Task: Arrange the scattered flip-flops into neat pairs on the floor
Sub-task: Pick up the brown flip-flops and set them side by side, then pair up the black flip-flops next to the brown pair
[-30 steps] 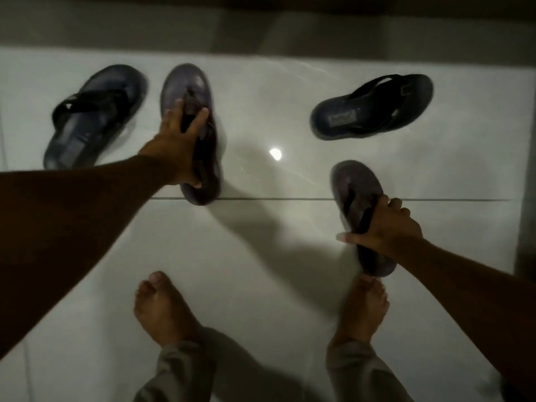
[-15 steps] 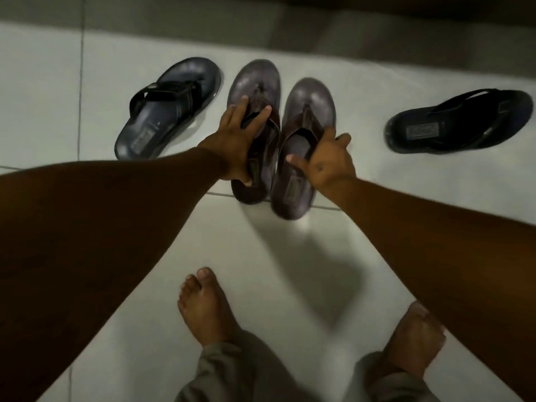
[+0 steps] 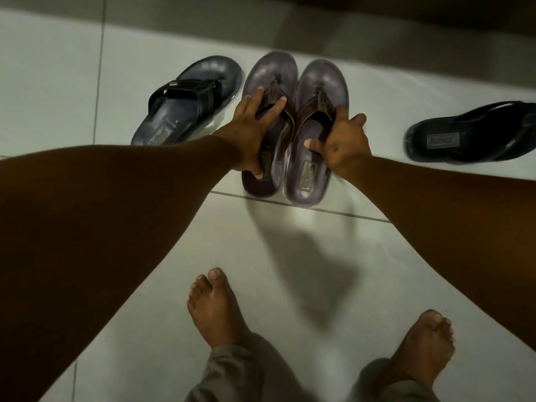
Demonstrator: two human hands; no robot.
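Two brown flip-flops lie side by side on the pale tiled floor, toes pointing away from me. My left hand (image 3: 251,132) grips the left brown flip-flop (image 3: 269,79) across its strap and edge. My right hand (image 3: 343,140) grips the right brown flip-flop (image 3: 320,82) at its strap and outer edge. A dark blue flip-flop (image 3: 185,111) with a black strap lies tilted just left of the pair. Its dark match (image 3: 475,134) lies sideways at the far right, apart from the rest.
My two bare feet stand on the tiles, the left foot (image 3: 216,311) and the right foot (image 3: 420,346), with grey trouser hems below. A darker step or wall base (image 3: 348,33) runs along the far edge of the floor.
My right hand carried the second brown flip-flop from the right over to the first one. Both now lie together and straighter, heels nearly level. The view shifted left.
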